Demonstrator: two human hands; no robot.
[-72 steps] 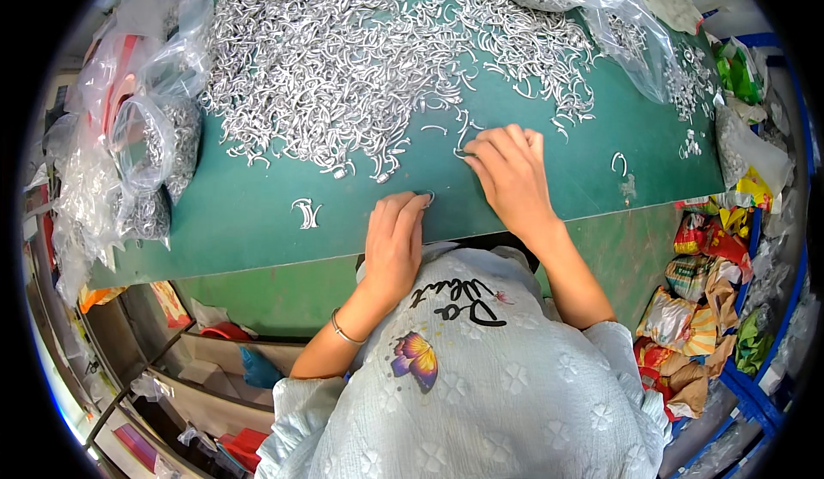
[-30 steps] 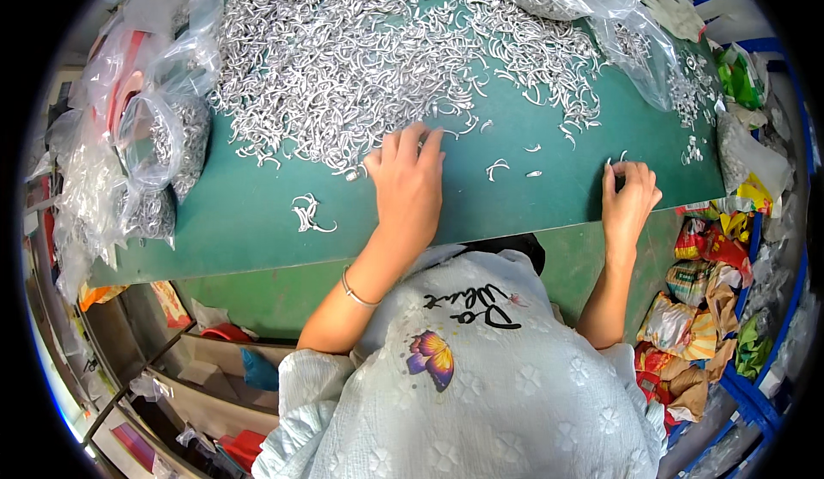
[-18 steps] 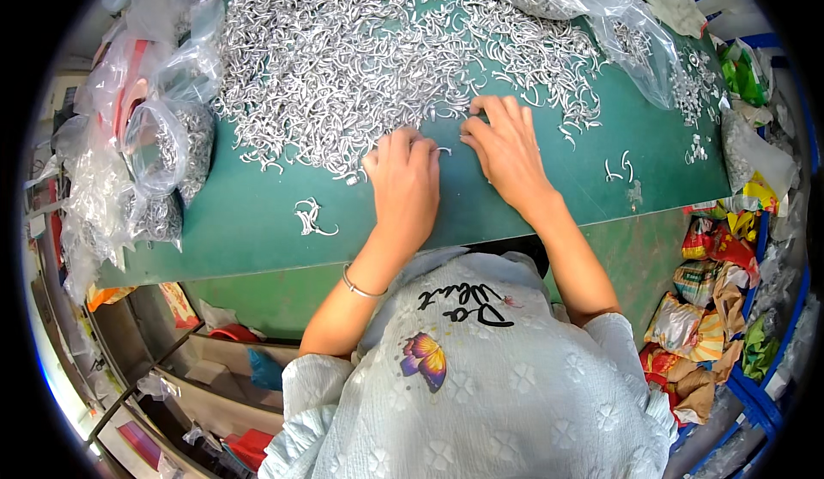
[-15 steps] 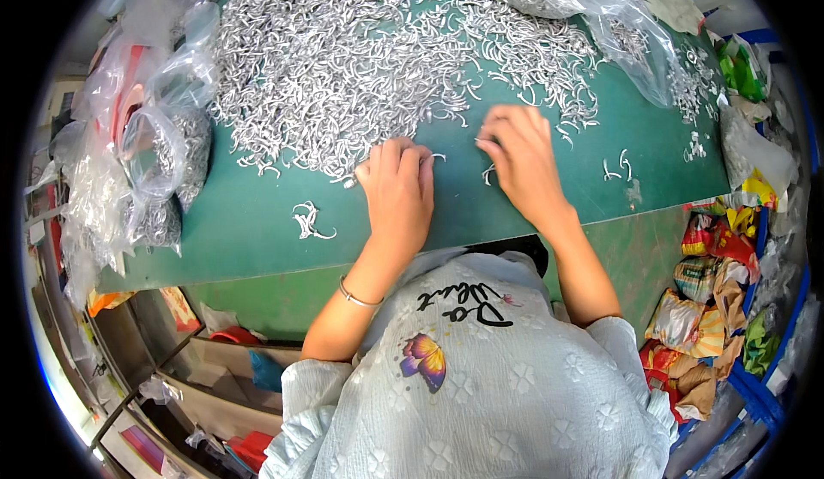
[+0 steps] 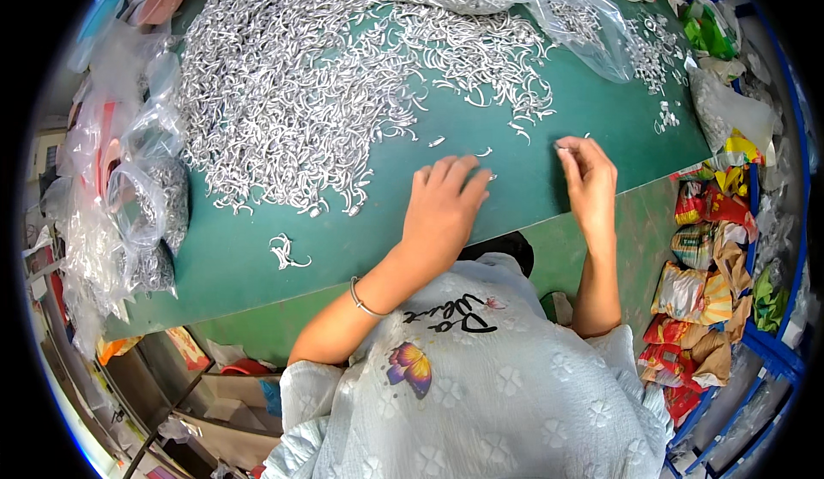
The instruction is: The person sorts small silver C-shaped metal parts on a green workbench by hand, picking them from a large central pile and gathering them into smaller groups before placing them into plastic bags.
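A wide heap of small curved silver metal pieces (image 5: 292, 93) covers the far left and middle of the green table (image 5: 249, 264). My left hand (image 5: 445, 209) is palm down over the table, right of the heap's near end, its fingers bent and apart. Beside its fingertips lie a few loose metal pieces (image 5: 484, 151). Farther right, my right hand (image 5: 592, 187) is above the table near its front edge, thumb and fingertips drawn together; whatever is between them is too small to make out. A little cluster of metal pieces (image 5: 286, 253) lies apart at the near left.
Clear plastic bags (image 5: 142, 196) holding metal pieces stand along the left edge. Another clear bag (image 5: 592, 37) lies at the far right by scattered small bits (image 5: 657, 58). Pink trays (image 5: 161, 0) are at the far left. Colourful packages (image 5: 691, 290) fill a blue rack on the right.
Both hands have moved right, the left away from the heap's edge and the right farther along the front edge. Loose pieces now lie by my left fingers. The view has shifted slightly.
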